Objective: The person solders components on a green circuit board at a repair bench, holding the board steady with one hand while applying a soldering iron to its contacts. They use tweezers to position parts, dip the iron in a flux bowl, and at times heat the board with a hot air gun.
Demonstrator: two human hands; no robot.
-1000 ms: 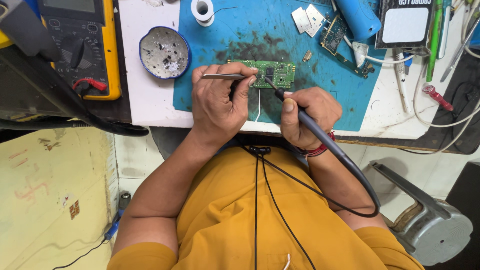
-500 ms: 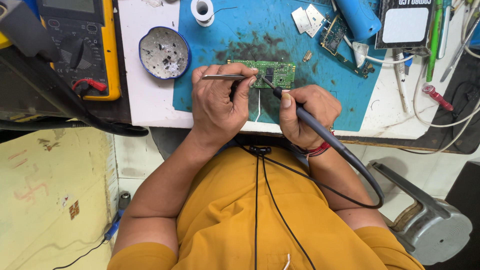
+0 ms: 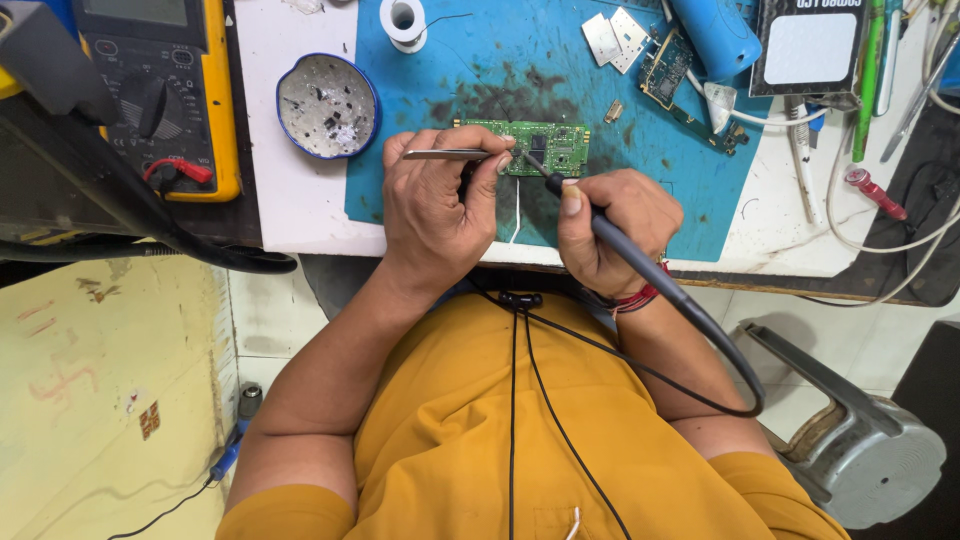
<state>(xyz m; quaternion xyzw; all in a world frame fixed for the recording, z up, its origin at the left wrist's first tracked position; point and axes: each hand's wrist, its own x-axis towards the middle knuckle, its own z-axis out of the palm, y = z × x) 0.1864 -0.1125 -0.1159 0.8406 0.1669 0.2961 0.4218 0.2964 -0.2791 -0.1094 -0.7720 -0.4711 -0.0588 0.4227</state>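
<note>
Left hand [image 3: 432, 205] fingers pinch tweezers [image 3: 445, 154] at the green circuit board [image 3: 548, 147]. Right hand [image 3: 612, 228], at 4 o'clock of the board, grips a soldering iron [image 3: 600, 228], tip on the board.

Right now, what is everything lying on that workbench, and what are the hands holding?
circuit board: one, green, on the mat under both hands
mat: one, blue, on the white bench
tin dish: one, blue-rimmed, left of the mat
solder spool: one, white, top of the mat
multimeter: one, yellow and black, far left
metal shields: two, silver, upper right of the mat
stool: one, grey, lower right
left hand: holds tweezers
right hand: holds soldering iron, black, tip on the board
</note>
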